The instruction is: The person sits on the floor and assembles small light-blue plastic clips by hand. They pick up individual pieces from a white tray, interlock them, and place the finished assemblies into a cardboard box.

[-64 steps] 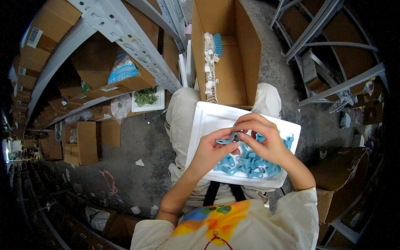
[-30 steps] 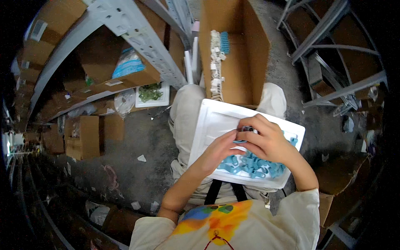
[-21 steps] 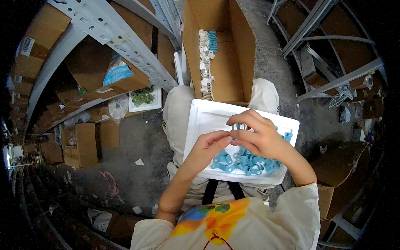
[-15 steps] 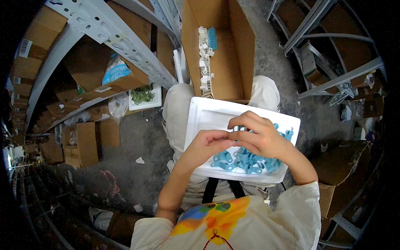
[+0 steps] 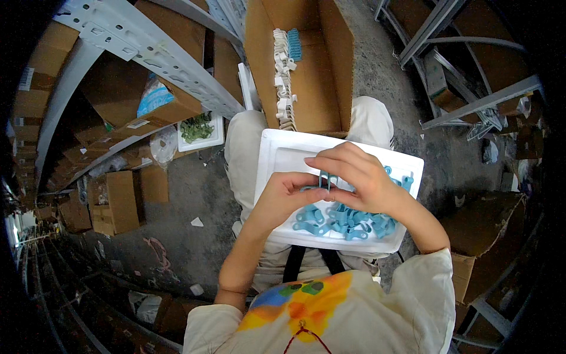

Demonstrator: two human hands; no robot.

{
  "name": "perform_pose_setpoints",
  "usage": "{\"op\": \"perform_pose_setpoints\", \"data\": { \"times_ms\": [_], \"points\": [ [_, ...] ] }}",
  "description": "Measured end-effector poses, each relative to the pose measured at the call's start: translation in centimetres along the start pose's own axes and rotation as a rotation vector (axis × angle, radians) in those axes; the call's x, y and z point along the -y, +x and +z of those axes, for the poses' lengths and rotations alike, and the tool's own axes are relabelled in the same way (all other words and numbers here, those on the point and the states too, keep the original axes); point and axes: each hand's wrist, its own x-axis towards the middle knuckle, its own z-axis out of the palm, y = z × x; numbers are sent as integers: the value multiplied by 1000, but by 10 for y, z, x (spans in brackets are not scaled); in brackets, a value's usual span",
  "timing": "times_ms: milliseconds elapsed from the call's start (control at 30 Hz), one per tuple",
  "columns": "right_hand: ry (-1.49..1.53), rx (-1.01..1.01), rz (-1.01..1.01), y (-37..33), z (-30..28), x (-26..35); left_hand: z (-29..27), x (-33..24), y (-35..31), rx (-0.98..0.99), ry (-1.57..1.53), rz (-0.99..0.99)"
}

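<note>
A white foam tray [image 5: 272, 154] rests across my lap, with several loose blue plastic pieces [image 5: 355, 224] heaped on its right and near side. They are small curved strips with rounded, holed ends. Above the tray, my left hand [image 5: 287, 199] and my right hand [image 5: 361, 180] meet, fingers closed around a few blue plastic clips [image 5: 326, 179] standing side by side. My right fingers arch over the top of them while my left thumb and fingers pinch from the left. My fingers hide part of these clips.
Beyond the tray stands an open cardboard box [image 5: 321, 76] with a row of white clips [image 5: 283, 76] and stacked blue clips [image 5: 294, 45] inside. A metal shelf [image 5: 150, 50] with cartons rises at left. Another white tray [image 5: 216, 133] there holds green pieces. A carton [image 5: 480, 227] sits right.
My right fingers have lifted and spread a little, so the blue clips between my hands show more. The whole view has shifted slightly.
</note>
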Motion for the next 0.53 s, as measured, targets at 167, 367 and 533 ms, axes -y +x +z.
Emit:
{"op": "perform_pose_setpoints", "data": {
  "times_ms": [167, 367, 533],
  "points": [
    [10, 22, -5, -10, -1, -5, 1, 1, -1, 23, 171, 47],
    [33, -118, 98, -25, -12, -6, -61, -4, -30, -715, 150, 598],
    [20, -77, 134, -32, -10, -11, -206, 136, -7, -999, 262, 99]
  ]
}}
